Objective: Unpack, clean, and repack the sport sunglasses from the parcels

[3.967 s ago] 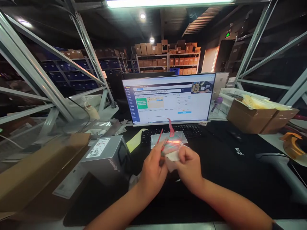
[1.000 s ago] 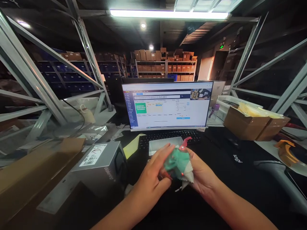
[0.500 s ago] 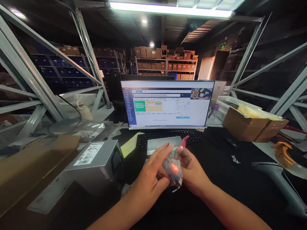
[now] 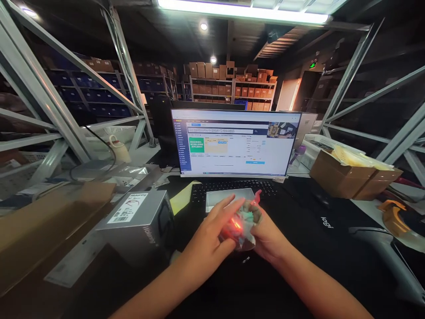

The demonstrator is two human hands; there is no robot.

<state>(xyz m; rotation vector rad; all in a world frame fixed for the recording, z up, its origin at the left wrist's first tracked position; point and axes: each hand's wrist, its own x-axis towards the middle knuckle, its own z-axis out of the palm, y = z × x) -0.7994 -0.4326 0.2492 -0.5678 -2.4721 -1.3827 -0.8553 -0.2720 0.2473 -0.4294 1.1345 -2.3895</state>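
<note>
A small crumpled bundle (image 4: 247, 228), greyish and partly see-through with a teal patch, is between my two hands; its kind is unclear. A bright red glow lies across its left part. My left hand (image 4: 209, 228) curves over the bundle's left side, thumb below and fingers above. On the other side, my right hand (image 4: 268, 235) grips it with bent fingers. A pinkish-red strip (image 4: 258, 196) sticks up beside the right fingers. Behind the hands sits a shallow pale grey box (image 4: 212, 199), partly covered by them.
At left stands a grey carton (image 4: 133, 237) marked Wakening, beside an open cardboard box (image 4: 66, 217). A lit monitor (image 4: 232, 153) and keyboard (image 4: 198, 191) are ahead. To the right are a mouse (image 4: 320, 198), a grey handheld scanner (image 4: 378, 241) and a cardboard box (image 4: 327, 177) of packets.
The bundle has turned in my hands, so more of the teal patch shows and the red glow sits further left. The red strip has dipped. The view has shifted slightly.
</note>
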